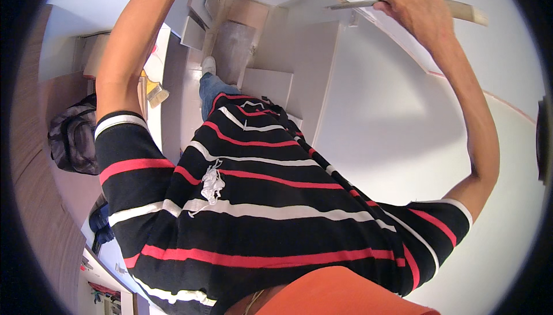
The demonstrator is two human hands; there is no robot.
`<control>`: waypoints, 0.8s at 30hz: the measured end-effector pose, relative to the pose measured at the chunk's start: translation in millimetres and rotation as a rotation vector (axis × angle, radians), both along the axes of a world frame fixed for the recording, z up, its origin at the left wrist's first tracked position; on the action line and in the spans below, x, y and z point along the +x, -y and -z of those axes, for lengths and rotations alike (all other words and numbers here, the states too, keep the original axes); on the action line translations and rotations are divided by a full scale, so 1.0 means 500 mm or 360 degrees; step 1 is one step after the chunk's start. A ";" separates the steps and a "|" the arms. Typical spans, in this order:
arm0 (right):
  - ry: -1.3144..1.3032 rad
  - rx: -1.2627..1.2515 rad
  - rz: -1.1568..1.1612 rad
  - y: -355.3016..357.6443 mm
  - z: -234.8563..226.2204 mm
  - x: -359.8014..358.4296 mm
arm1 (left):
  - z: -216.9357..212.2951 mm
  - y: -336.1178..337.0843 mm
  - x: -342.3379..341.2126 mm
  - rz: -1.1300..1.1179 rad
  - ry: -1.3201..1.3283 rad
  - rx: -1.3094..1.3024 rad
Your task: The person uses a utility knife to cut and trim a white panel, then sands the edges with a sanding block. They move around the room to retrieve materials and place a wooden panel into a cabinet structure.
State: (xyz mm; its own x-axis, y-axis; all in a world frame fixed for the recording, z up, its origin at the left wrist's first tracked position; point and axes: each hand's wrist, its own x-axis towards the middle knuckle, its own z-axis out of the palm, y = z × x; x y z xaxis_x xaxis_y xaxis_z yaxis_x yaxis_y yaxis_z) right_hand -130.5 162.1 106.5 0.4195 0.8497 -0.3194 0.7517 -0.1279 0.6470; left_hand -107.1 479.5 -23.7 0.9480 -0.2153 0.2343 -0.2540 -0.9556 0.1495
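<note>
My right hand [416, 11] is raised high on the right and grips a wooden-handled tool [466, 11]. The tool's thin flat blade [351, 5] points left and lies against the edge of a white wall panel [403, 113]. On the left, my left forearm [135, 38] reaches up and passes out of the picture at the top, so that hand is hidden. Below me I see my black shirt with red and white stripes [259, 200], my jeans leg [212, 91] and a white shoe [208, 64].
A dark backpack [72, 141] leans at the left beside a brown wooden panel [34, 188]. A wide paintbrush [155, 93] lies on a white ledge. White stepped boxes [268, 84] and a cardboard box [249, 12] stand on the floor far below.
</note>
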 end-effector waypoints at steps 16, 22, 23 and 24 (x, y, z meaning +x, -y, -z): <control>-0.0209 0.1410 0.1320 0.379 0.039 -0.135 | 0.011 0.122 -0.001 0.0196 -0.0128 0.0154; -0.0471 0.2654 0.2015 0.485 0.340 -0.327 | 0.046 0.373 -0.066 0.0705 0.0084 0.0497; -0.0414 0.2690 0.2130 0.483 0.382 -0.374 | 0.037 0.397 -0.065 0.0868 0.0036 0.0461; -0.0360 0.2746 0.2148 0.478 0.420 -0.420 | 0.032 0.421 -0.062 0.1042 0.0057 0.0375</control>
